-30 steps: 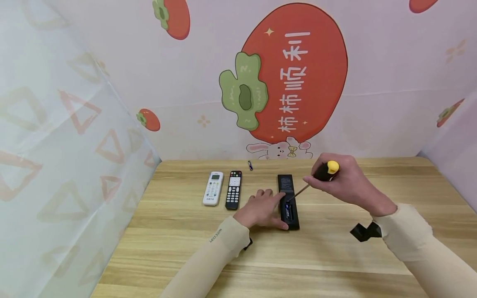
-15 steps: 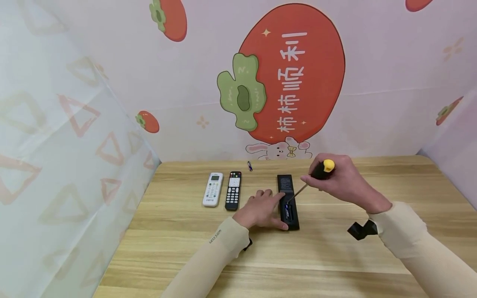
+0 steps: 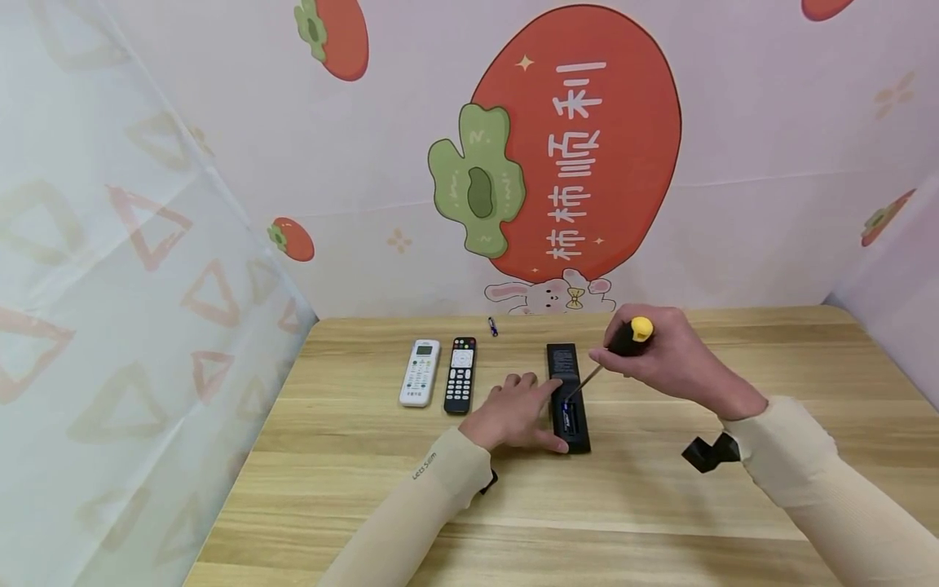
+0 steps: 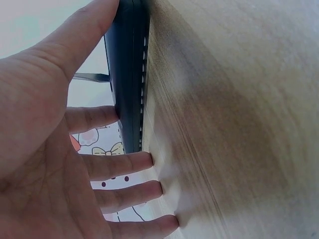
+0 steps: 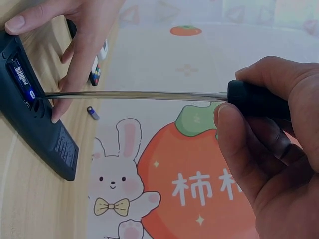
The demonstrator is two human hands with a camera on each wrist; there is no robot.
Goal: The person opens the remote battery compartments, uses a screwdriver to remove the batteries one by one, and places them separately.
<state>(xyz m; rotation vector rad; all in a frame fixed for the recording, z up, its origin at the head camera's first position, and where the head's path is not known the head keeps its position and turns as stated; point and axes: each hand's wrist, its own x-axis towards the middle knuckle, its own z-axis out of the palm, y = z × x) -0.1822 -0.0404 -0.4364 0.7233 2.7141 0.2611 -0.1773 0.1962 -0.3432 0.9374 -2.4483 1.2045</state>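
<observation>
A black remote (image 3: 567,397) lies face down on the wooden table (image 3: 660,505), its battery bay open with a blue battery (image 3: 568,417) inside. My left hand (image 3: 513,414) holds the remote steady, thumb at its near end and straight fingers along its left side. My right hand (image 3: 663,355) grips a screwdriver (image 3: 623,346) with a black and yellow handle. The metal shaft (image 5: 134,94) slants down and its tip meets the end of the battery (image 5: 22,79) in the remote (image 5: 40,124). In the left wrist view my left hand (image 4: 65,149) lies against the remote's edge (image 4: 128,89).
A white remote (image 3: 420,372) and a black remote with buttons (image 3: 460,373) lie side by side to the left. A small loose battery (image 3: 493,327) lies near the back wall. Patterned sheets wall the table in at the back and on both sides.
My right hand and the screwdriver handle have shifted slightly left. The left hand and the remote have stayed put.
</observation>
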